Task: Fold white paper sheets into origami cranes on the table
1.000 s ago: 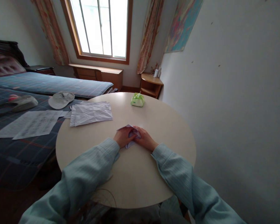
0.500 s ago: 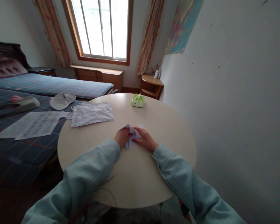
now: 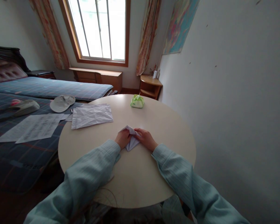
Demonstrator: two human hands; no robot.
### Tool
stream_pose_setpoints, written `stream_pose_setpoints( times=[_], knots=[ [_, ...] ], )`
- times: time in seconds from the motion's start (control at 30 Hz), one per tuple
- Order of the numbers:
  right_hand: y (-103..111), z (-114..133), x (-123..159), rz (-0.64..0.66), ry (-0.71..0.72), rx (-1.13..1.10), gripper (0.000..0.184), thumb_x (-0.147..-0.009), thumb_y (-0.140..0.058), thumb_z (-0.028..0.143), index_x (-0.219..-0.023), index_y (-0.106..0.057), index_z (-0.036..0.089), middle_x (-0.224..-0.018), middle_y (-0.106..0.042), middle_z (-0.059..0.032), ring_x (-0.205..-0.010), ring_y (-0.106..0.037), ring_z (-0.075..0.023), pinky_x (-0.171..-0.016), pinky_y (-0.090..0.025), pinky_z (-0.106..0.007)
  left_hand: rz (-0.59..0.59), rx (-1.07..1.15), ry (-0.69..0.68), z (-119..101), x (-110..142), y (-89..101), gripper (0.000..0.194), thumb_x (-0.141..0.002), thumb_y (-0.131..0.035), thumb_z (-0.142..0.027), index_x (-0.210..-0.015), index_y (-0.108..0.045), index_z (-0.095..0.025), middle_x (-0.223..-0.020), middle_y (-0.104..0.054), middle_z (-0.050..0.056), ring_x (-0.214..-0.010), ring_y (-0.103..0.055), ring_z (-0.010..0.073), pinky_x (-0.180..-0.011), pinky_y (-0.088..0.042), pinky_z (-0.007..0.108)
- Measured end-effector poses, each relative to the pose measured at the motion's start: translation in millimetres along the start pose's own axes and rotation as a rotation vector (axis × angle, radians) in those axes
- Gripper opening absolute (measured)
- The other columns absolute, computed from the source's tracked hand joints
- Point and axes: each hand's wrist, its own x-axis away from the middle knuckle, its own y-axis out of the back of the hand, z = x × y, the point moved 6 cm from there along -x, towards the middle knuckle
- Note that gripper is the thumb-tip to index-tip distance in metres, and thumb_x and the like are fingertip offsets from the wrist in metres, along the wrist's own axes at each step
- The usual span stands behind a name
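Note:
A small piece of folded white paper [image 3: 132, 143] is between my two hands over the middle of the round table [image 3: 140, 174]. My left hand [image 3: 123, 138] grips its left side, fingers curled into the fold. From the right, my right hand [image 3: 146, 138] pinches the paper's upper right edge, thumb and fingers close together. One flap stands up at the top, and a pointed corner faces me. Some fingertips are hidden behind the paper.
Creased white sheets [image 3: 93, 115] lie at the table's left edge. A green tissue pack [image 3: 137, 101] stands at the far side. On the bed to the left are a cap [image 3: 62, 103], printed sheets [image 3: 37, 127] and a grey bag-like object [image 3: 25, 107]. A white wall [image 3: 235, 118] rises at the right.
My right hand's fingers have drawn together on the paper's upper right edge; before, they were spread over it. The left hand stays almost in place. The view has shifted slightly.

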Motion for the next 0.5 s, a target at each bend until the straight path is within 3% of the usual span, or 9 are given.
stream_pose_setpoints(
  times=[0.27,0.5],
  knots=[
    [4.4,-3.5,0.9,-0.029,-0.074,-0.011,0.025,-0.072,-0.053,0.022,-0.096,-0.056,0.022,-0.094,-0.063,-0.001,-0.086,-0.058,-0.0158,-0.077,-0.044,-0.028,-0.024,0.021,0.006,-3.7,3.0,1.6,0.03,-0.078,-0.042,-0.037,-0.085,-0.059,-0.014,-0.082,-0.062,0.008,-0.077,-0.057,0.0184,-0.07,-0.044,0.028],
    [2.4,-4.0,0.1,-0.024,-0.075,-0.052,0.027,-0.071,-0.053,0.022,-0.098,-0.055,0.023,-0.094,-0.063,-0.0001,-0.085,-0.058,-0.0151,-0.077,-0.043,-0.027,-0.015,-0.043,0.126,4.6,0.4,0.5,0.025,-0.08,-0.04,-0.031,-0.084,-0.057,-0.013,-0.079,-0.063,0.008,-0.072,-0.058,0.0185,-0.066,-0.045,0.029]
  ],
)
